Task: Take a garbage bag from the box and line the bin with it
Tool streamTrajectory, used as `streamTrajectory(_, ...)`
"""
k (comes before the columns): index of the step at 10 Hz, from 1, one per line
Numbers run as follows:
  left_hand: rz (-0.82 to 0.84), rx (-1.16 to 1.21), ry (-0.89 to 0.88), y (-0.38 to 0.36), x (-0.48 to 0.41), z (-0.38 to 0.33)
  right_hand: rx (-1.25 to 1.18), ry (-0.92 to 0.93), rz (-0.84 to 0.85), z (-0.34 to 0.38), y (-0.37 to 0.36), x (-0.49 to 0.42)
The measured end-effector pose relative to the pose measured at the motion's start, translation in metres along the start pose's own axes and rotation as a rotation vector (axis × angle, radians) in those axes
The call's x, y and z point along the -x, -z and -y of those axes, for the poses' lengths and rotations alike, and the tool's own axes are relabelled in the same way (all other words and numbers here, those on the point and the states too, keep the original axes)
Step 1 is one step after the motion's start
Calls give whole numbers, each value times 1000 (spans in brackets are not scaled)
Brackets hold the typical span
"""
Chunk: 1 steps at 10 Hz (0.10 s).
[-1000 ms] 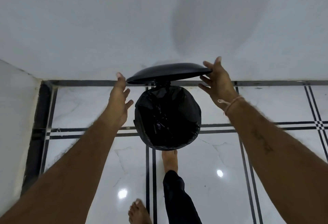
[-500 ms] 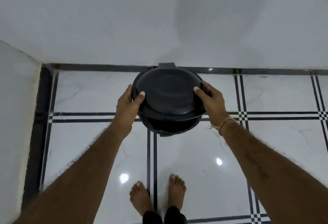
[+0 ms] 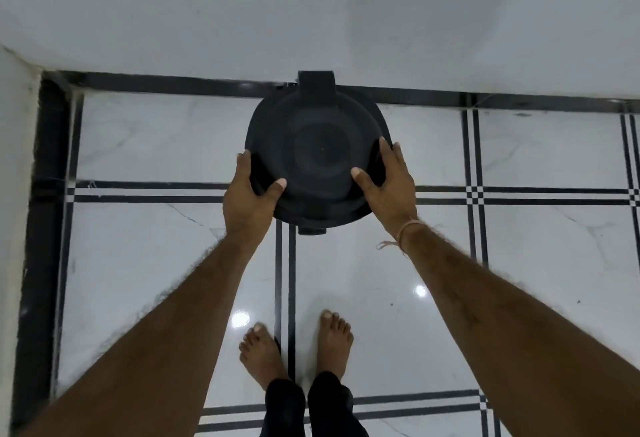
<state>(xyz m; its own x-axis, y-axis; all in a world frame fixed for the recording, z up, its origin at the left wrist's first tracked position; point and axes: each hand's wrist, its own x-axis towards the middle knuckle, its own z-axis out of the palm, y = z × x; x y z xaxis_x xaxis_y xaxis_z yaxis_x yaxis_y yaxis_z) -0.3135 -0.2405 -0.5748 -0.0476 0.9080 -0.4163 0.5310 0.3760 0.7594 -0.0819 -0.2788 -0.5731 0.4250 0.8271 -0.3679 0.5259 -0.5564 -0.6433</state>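
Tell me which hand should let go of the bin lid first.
Either, marginally the right hand: both grip the closed lid symmetrically, left hand opposite. The bin stands against the wall, with no obstruction on either side.

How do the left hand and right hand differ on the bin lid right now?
The left hand grips the lid at its near-left rim, thumb on top; the right hand sits at the near-right rim, its fingers reaching further up the side. The right wrist wears a thread band; the left wrist is bare. Both are bare hands clasping the closed lid, thumbs pointing inward.
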Motion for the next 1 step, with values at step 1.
streamTrajectory(1,-2,12,-25,22,21,-31,-31,45,-29,22,28,15)
